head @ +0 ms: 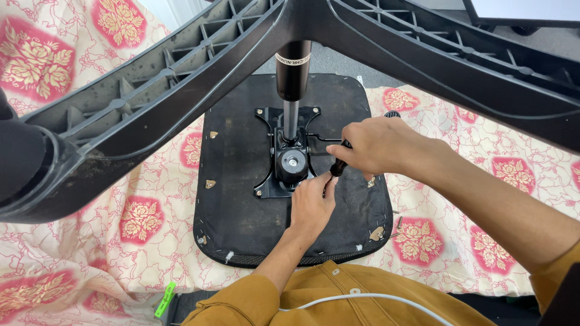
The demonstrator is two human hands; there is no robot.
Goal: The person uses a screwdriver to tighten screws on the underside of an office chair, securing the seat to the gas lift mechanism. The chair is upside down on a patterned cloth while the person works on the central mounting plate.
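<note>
right hand [377, 145] has a closed grip on a black screwdriver handle [338, 164], angled down toward the metal mechanism plate [289, 158] on the upturned chair seat [241, 205]. left hand [311, 205] is just below it, fingers pinched around the tool's tip. seat lies on a floral sheet [139, 223]; chair base legs [151, 90] loom overhead.
</note>
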